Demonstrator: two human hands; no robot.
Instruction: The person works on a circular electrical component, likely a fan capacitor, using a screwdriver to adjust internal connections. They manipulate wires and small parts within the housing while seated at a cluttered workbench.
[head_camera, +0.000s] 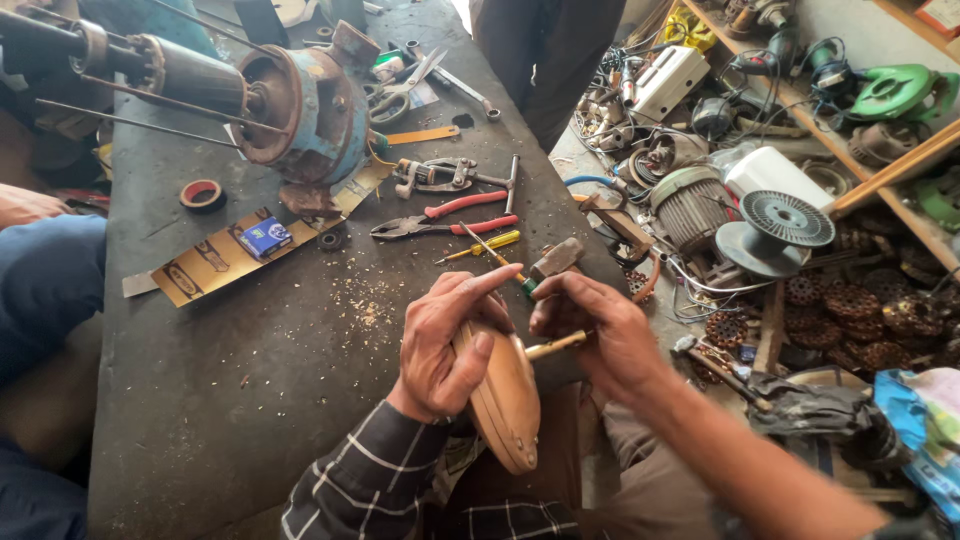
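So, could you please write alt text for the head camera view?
A person's left hand grips a tan metal disc by its rim while the right hand pinches its shaft, over a dark workbench bearing red-handled pliers, a screwdriver and a motor.

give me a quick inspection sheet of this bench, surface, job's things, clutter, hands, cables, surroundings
surface: dark worn bench top, scattered with pale shavings.
job's things: brown disc-shaped part with a brass-coloured shaft, held over the bench edge.
clutter: red-handled pliers, yellow screwdriver, scissors, tape roll, small blue box on card, rusty motor housing, hammer head.
grippers: left hand clasps the disc; right hand pinches the shaft with its fingers.
cables: tangled wires on the floor to the right.
surroundings: floor pile of motor parts, grey spool, green power tool on a shelf; another person's blue-clad leg at left.
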